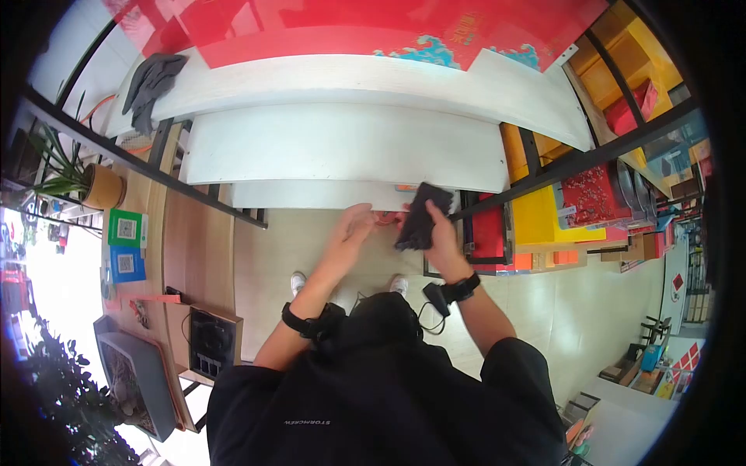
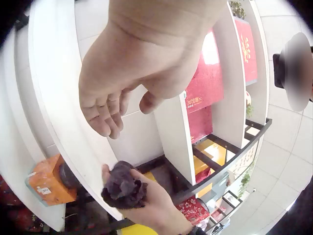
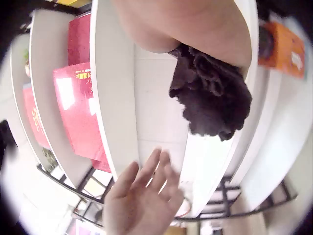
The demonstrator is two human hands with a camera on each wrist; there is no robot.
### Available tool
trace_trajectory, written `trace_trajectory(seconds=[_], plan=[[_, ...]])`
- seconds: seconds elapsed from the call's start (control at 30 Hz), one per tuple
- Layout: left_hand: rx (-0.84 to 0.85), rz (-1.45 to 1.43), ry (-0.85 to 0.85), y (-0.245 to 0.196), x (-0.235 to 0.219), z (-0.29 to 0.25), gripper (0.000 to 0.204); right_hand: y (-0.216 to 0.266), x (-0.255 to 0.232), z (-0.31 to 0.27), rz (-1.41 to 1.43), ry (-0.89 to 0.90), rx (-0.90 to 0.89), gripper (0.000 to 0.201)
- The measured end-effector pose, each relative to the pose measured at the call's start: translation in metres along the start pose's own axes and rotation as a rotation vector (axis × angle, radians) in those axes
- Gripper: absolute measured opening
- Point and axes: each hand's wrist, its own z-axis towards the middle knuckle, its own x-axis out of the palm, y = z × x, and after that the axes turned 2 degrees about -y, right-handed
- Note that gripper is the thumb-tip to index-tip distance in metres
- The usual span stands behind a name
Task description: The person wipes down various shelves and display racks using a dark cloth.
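Note:
A folded dark grey cloth [image 1: 420,221] is gripped in my right hand [image 1: 444,242], thumb on one side. In the right wrist view the bunched cloth [image 3: 212,93] hangs out below the palm, and most of the right fingers are hidden there. My left hand [image 1: 353,233] is raised in front of the shelves with loosely bent fingers and holds nothing. The left wrist view has the left hand [image 2: 142,63] above and apart from the right hand [image 2: 156,203]. White shelf boards [image 1: 350,144] stand just ahead of both hands.
A second grey cloth [image 1: 155,85] drapes over the upper shelf's left end. Red boxes [image 2: 205,81] stand on the shelves, and an orange box [image 2: 51,181] sits on a lower board. Black metal frame bars [image 1: 590,167] run along both sides. A potted plant [image 1: 101,186] is at left.

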Motion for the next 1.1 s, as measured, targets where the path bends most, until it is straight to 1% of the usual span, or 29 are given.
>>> trace_trajectory(seconds=[0.03, 0.07, 0.1, 0.13, 0.2, 0.27, 0.3, 0.33, 0.37, 0.43, 0.47, 0.57, 0.6, 0.7, 0.77, 0.8, 0.83, 0.87, 0.93, 0.97, 1.0, 1.03, 1.1], plan=[[-0.027, 0.002, -0.005, 0.000, 0.000, 0.001, 0.037, 0.019, -0.008, 0.008, -0.188, -0.156, -0.144, 0.031], [-0.056, 0.003, -0.012, 0.001, 0.001, 0.001, 0.037, 0.040, -0.013, 0.016, -0.332, -0.218, -0.239, 0.031], [-0.052, 0.037, -0.002, 0.004, 0.002, 0.001, 0.037, 0.051, -0.045, 0.052, -0.470, -0.295, -0.443, 0.031], [-0.047, 0.069, 0.007, 0.009, 0.002, 0.003, 0.037, 0.069, -0.043, 0.064, -0.544, -0.366, -0.491, 0.033], [-0.045, 0.101, 0.012, 0.020, 0.004, 0.007, 0.037, 0.090, -0.071, 0.116, -1.095, -0.380, -0.935, 0.035], [-0.057, 0.099, 0.004, 0.030, 0.006, 0.010, 0.037, 0.089, -0.076, 0.137, -1.670, -0.606, -0.814, 0.037], [-0.104, 0.077, -0.031, 0.032, 0.005, 0.010, 0.038, 0.089, -0.078, 0.146, -1.956, -0.714, -0.731, 0.037], [-0.150, 0.053, -0.067, 0.032, 0.002, 0.009, 0.038, 0.092, -0.080, 0.152, -1.972, -0.641, -0.658, 0.038], [-0.196, 0.028, -0.102, 0.032, -0.002, 0.008, 0.038, 0.096, -0.086, 0.157, -1.913, -0.581, -0.665, 0.037], [-0.213, 0.021, -0.186, 0.039, -0.021, 0.007, 0.039, 0.103, -0.093, 0.168, -1.799, -0.458, -0.679, 0.036], [-0.225, 0.016, -0.227, 0.046, -0.031, 0.005, 0.039, 0.100, -0.090, 0.166, -1.826, -0.472, -0.779, 0.037], [-0.203, 0.042, -0.312, 0.077, -0.064, 0.008, 0.039, 0.084, -0.078, 0.171, -1.955, -0.554, -0.732, 0.040], [-0.213, 0.018, -0.336, 0.076, -0.071, 0.008, 0.039, 0.073, -0.062, 0.168, -2.014, -0.581, -0.699, 0.038], [-0.240, -0.047, -0.398, 0.075, -0.089, 0.003, 0.039, 0.021, -0.022, 0.196, -2.077, -0.528, -0.816, 0.031], [-0.239, -0.084, -0.426, 0.080, -0.105, -0.002, 0.038, -0.032, 0.025, 0.220, -2.021, -0.405, -0.875, 0.031], [-0.237, -0.077, -0.430, 0.087, -0.116, -0.003, 0.039, -0.058, 0.063, 0.225, -1.897, -0.323, -0.756, 0.026], [-0.249, -0.096, -0.453, 0.083, -0.126, -0.006, 0.038, -0.091, 0.093, 0.231, -1.866, -0.219, -0.868, 0.022], [-0.260, -0.114, -0.476, 0.076, -0.136, -0.008, 0.038, -0.128, 0.125, 0.241, -1.845, -0.136, -0.819, 0.022], [-0.255, -0.137, -0.527, 0.073, -0.154, -0.011, 0.037, -0.194, 0.183, 0.243, -1.820, 0.061, -1.098, 0.024], [-0.235, -0.141, -0.554, 0.074, -0.163, -0.011, 0.036, -0.214, 0.210, 0.236, -1.783, 0.120, -1.124, 0.018], [-0.214, -0.141, -0.579, 0.072, -0.173, -0.008, 0.036, -0.229, 0.226, 0.234, -1.751, 0.128, -1.146, 0.025], [-0.191, -0.163, -0.600, 0.071, -0.180, -0.003, 0.036, -0.231, 0.233, 0.231, -1.718, 0.173, -1.132, 0.028], [-0.156, -0.214, -0.643, 0.070, -0.188, 0.004, 0.036, -0.216, 0.222, 0.229, -1.761, 0.279, -1.030, 0.044]])
